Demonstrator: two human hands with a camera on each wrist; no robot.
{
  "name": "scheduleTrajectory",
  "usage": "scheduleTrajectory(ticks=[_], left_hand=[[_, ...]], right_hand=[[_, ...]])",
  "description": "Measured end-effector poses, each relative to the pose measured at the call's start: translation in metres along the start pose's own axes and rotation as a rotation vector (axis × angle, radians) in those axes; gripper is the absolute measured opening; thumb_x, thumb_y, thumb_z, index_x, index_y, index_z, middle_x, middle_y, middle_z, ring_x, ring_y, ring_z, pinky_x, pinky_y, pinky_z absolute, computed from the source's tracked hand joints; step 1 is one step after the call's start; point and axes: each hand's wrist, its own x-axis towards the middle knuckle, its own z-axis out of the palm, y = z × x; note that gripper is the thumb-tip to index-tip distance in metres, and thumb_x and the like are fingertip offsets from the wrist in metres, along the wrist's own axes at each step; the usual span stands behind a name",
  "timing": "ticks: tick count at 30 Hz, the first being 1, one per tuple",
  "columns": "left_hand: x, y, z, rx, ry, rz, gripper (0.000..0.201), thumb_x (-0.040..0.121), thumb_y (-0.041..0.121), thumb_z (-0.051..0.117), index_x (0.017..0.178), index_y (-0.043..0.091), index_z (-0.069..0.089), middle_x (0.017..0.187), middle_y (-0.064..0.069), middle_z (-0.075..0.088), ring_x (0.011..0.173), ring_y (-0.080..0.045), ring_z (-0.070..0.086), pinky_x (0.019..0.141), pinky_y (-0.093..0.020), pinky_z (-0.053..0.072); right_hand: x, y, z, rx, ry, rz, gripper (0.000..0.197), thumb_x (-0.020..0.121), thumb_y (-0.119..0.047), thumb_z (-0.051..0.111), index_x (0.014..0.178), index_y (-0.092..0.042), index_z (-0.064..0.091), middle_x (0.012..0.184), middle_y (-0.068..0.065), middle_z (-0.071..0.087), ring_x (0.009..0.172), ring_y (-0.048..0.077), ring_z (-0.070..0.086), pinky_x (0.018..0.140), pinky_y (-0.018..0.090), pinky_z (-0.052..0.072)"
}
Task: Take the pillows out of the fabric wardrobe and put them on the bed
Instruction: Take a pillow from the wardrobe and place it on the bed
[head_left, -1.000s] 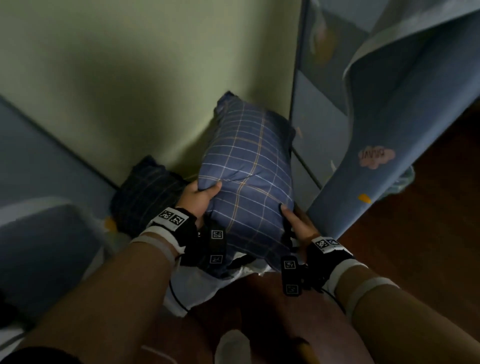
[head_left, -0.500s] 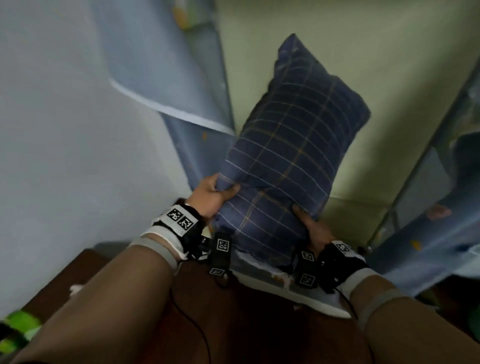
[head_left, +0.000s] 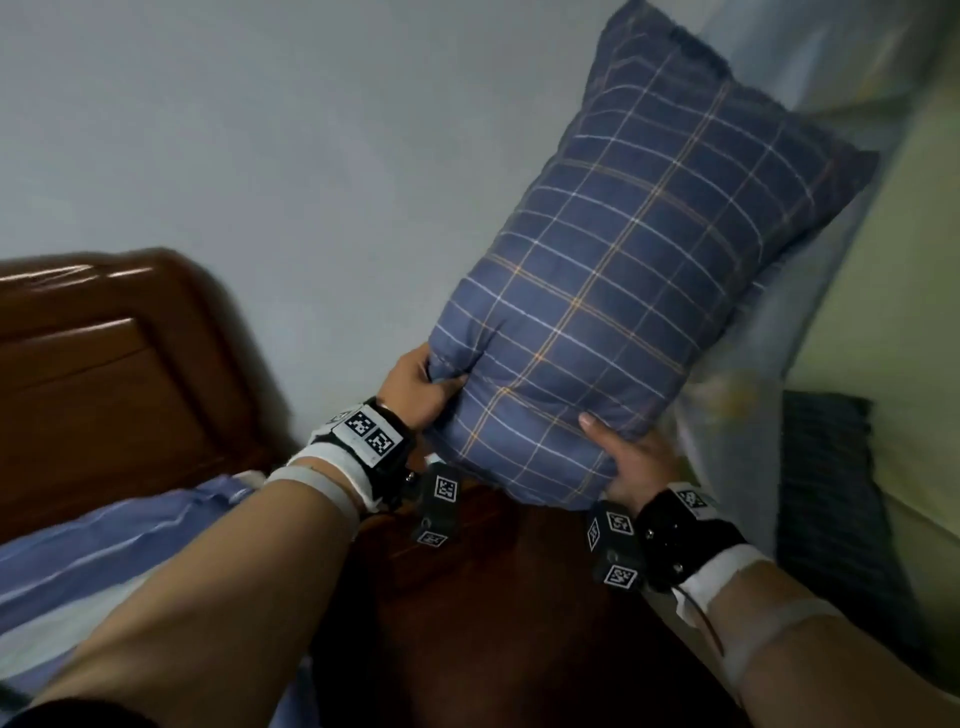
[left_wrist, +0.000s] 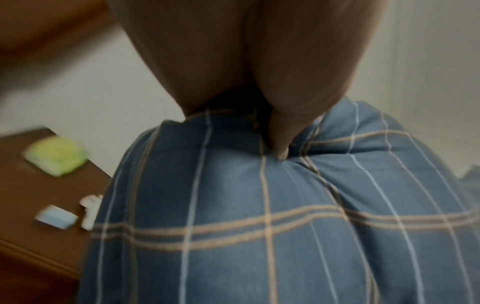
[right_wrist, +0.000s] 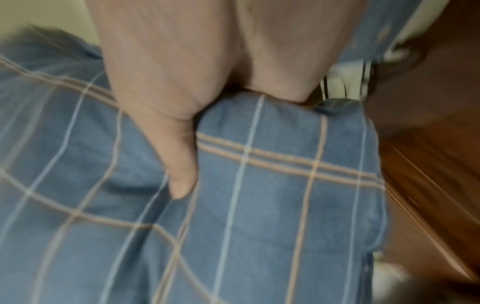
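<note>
The bed with its wooden headboard lies left of the plaid pillow, which is held up in the air. A darker pillow sits right of it. The left hand and right hand each grip a lower corner, thumbs pressed into the fabric. On the wooden surface left of the pillow lie a green packet and a small blue box.

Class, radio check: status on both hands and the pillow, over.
Left hand and right hand grip the plaid pillow by its near end. Pillow airborne, not yet on bed. Nothing blocking.
</note>
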Motion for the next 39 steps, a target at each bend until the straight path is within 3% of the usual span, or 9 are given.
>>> scheduleTrajectory(ticks=[5, 10, 14, 17, 20, 26, 29, 32, 39], left_hand=[[-0.068, -0.058, -0.129, 0.116, 0.196, -0.162, 0.061, 0.067, 0.034, 0.078, 0.119, 0.005, 0.065, 0.119, -0.018, 0.072, 0.115, -0.029, 0.067, 0.100, -0.048, 0.052], [-0.123, -0.117, -0.212, 0.038, 0.392, -0.304, 0.083, 0.072, 0.015, 0.085, 0.143, 0.007, 0.043, 0.139, -0.009, 0.058, 0.127, -0.024, 0.055, 0.109, -0.042, 0.044], [-0.150, -0.164, -0.261, 0.013, 0.455, -0.538, 0.092, 0.055, 0.031, 0.094, 0.133, 0.006, 0.052, 0.131, -0.008, 0.064, 0.121, -0.025, 0.060, 0.102, -0.040, 0.048], [-0.157, -0.194, -0.287, -0.066, 0.434, -0.754, 0.070, 0.048, 0.034, 0.095, 0.109, 0.015, 0.068, 0.112, -0.007, 0.074, 0.105, -0.027, 0.068, 0.094, -0.045, 0.054], [-0.148, -0.223, -0.301, -0.261, 0.540, -0.902, 0.045, 0.062, 0.014, 0.086, 0.104, 0.015, 0.070, 0.099, -0.011, 0.076, 0.096, -0.029, 0.069, 0.088, -0.048, 0.056], [-0.106, -0.265, -0.301, -0.605, 0.874, -0.921, 0.008, 0.089, 0.013, 0.067, 0.095, 0.013, 0.062, 0.065, -0.004, 0.072, 0.069, -0.019, 0.067, 0.066, -0.033, 0.051], [-0.091, -0.277, -0.303, -0.710, 0.947, -0.878, 0.032, 0.084, 0.022, 0.075, 0.115, 0.020, 0.065, 0.090, 0.000, 0.079, 0.091, -0.019, 0.070, 0.074, -0.039, 0.058], [-0.085, -0.293, -0.309, -0.730, 1.017, -0.886, 0.057, 0.074, 0.025, 0.085, 0.126, 0.020, 0.065, 0.113, -0.008, 0.077, 0.108, -0.029, 0.070, 0.087, -0.058, 0.057], [-0.068, -0.344, -0.329, -0.764, 1.274, -0.925, 0.061, 0.069, 0.014, 0.088, 0.123, 0.027, 0.062, 0.115, -0.006, 0.075, 0.105, -0.030, 0.069, 0.085, -0.059, 0.056]], right_hand=[[-0.016, 0.033, 0.126, 0.052, -0.238, 0.027, 0.043, 0.092, 0.008, 0.064, 0.119, -0.026, 0.060, 0.110, -0.001, 0.076, 0.090, 0.012, 0.077, 0.069, 0.034, 0.065], [-0.015, 0.057, 0.234, -0.090, -0.417, 0.086, 0.050, 0.089, 0.003, 0.071, 0.135, -0.013, 0.057, 0.125, 0.014, 0.072, 0.108, 0.030, 0.072, 0.097, 0.059, 0.055], [0.005, 0.085, 0.315, -0.248, -0.587, 0.073, 0.047, 0.086, -0.004, 0.075, 0.128, -0.020, 0.060, 0.128, 0.013, 0.070, 0.118, 0.034, 0.067, 0.103, 0.056, 0.052], [0.034, 0.114, 0.372, -0.358, -0.747, 0.005, 0.064, 0.075, -0.025, 0.082, 0.134, -0.020, 0.060, 0.134, 0.005, 0.068, 0.125, 0.030, 0.064, 0.108, 0.054, 0.049], [0.066, 0.134, 0.432, -0.438, -0.941, 0.021, 0.042, 0.090, 0.000, 0.070, 0.129, -0.012, 0.061, 0.122, 0.008, 0.070, 0.121, 0.031, 0.065, 0.094, 0.040, 0.057], [0.143, 0.185, 0.538, -0.608, -1.215, -0.013, 0.062, 0.078, -0.024, 0.076, 0.138, -0.018, 0.061, 0.133, 0.006, 0.069, 0.123, 0.030, 0.064, 0.110, 0.054, 0.048], [0.168, 0.199, 0.584, -0.730, -1.343, -0.077, 0.052, 0.087, -0.019, 0.074, 0.137, -0.016, 0.062, 0.133, 0.008, 0.070, 0.123, 0.030, 0.064, 0.111, 0.052, 0.047], [0.177, 0.216, 0.622, -0.857, -1.439, -0.133, 0.052, 0.091, -0.022, 0.071, 0.141, -0.014, 0.058, 0.138, 0.009, 0.067, 0.128, 0.030, 0.061, 0.113, 0.047, 0.045], [0.181, 0.272, 0.694, -1.027, -1.522, -0.210, 0.050, 0.096, -0.016, 0.064, 0.144, -0.009, 0.054, 0.144, 0.013, 0.060, 0.135, 0.032, 0.055, 0.112, 0.033, 0.038]])
